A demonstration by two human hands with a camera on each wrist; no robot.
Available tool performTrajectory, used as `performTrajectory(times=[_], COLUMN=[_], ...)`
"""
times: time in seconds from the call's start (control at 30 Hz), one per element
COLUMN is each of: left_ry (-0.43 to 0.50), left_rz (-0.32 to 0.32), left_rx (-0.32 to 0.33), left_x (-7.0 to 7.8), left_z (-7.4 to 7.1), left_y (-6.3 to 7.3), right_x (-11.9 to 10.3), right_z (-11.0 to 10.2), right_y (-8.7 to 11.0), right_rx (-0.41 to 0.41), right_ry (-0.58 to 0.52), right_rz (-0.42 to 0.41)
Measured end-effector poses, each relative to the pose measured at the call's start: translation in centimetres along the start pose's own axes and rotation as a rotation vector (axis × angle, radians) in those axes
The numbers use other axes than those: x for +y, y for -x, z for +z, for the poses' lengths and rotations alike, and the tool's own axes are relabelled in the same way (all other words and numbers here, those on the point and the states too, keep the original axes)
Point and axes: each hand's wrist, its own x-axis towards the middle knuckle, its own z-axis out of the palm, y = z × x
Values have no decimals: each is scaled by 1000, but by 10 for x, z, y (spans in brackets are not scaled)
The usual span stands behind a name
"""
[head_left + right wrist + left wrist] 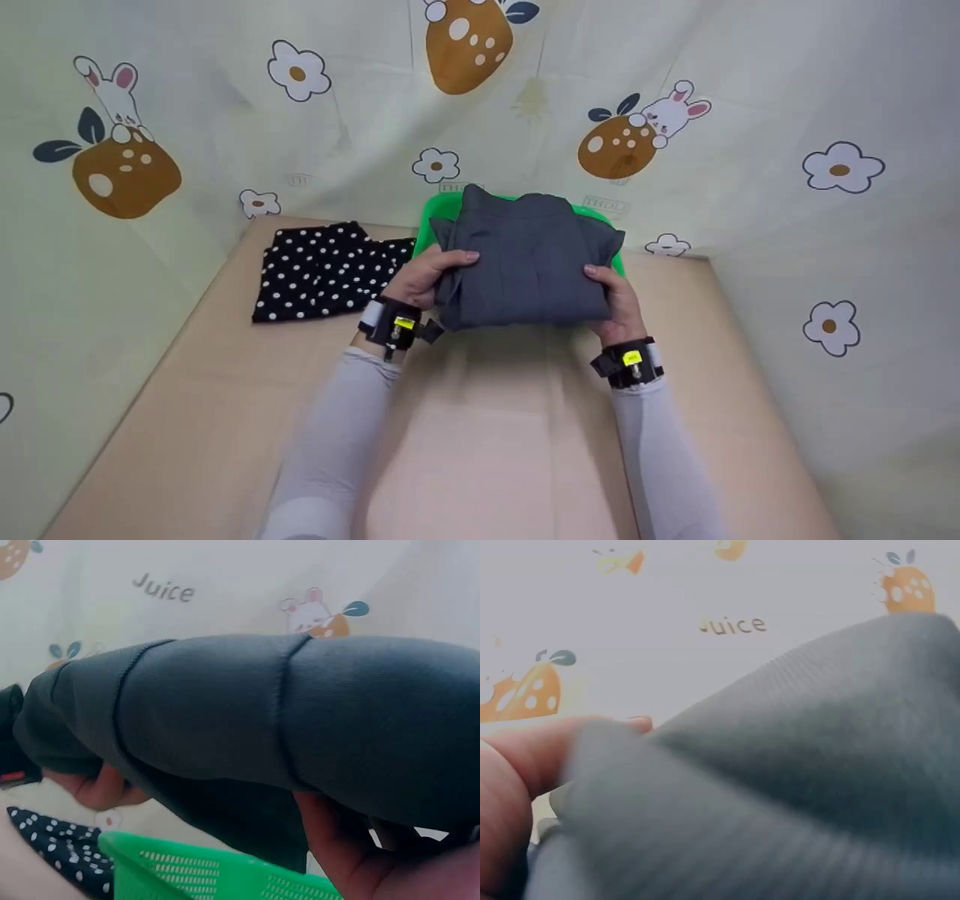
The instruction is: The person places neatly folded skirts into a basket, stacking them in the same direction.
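A folded dark grey garment (pixel 529 262) is held up between both hands in the head view. My left hand (pixel 421 279) grips its left side, thumb on top and the other fingers tucked below. On the opposite side my right hand (pixel 619 304) holds it the same way. Behind and under the garment is a green basket (pixel 427 219), mostly covered by it in the head view. From the right wrist view, the garment hangs above the perforated basket wall (pixel 180 867), with a loose flap drooping toward the rim. Grey cloth (pixel 780 787) fills much of the left wrist view.
A black cloth with white dots (pixel 322 270) lies folded on the table left of the basket. The beige tabletop (pixel 480 450) runs back to a pale curtain (pixel 360 135) printed with rabbits, fruit and flowers, which also hangs along both sides.
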Motion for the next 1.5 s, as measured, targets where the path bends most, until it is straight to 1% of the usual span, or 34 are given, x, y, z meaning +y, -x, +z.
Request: performTrajectory(times=[0.1,0.17,0.27,0.33,0.37,0.43,0.5,0.7,0.8,0.97,1.03,1.13,1.27,1.37,1.5], left_ry=[-12,0,34,56,62,56,28,-63,-73,-93,-126,-187,-245,-289,-408], left_rz=[17,31,61,73,78,86,92,95,84,83,98,138,197,210,222], left_rx=[24,32,42,45,49,59,83,194,229,276,292,329,373,397,443], left_x=[1,2,3,4,4,4,2,-10,-15,-19,-20,-20,-20,-20,-20], left_z=[-5,-7,-9,-10,-10,-10,-11,-14,-16,-17,-17,-14,-12,-13,-14], left_y=[-4,-7,-11,-12,-13,-14,-15,-20,-23,-25,-25,-27,-32,-37,-43], right_x=[0,1,0,-2,-2,-4,-6,-5,0,9,10,11,10,9,9], right_z=[0,-1,-5,-9,-11,-15,-19,-24,-25,-28,-28,-28,-27,-26,-24], right_y=[-6,-9,-14,-16,-17,-18,-18,-22,-26,-31,-32,-34,-37,-39,-42], right_rx=[14,8,-30,-69,-85,-103,-108,-27,17,58,71,86,118,166,230], right_ry=[-47,-117,-223,-264,-260,-226,-176,7,49,84,130,225,354,447,602], right_rz=[-19,-35,-54,-67,-73,-93,-107,-138,-147,-155,-167,-194,-261,-318,-378])
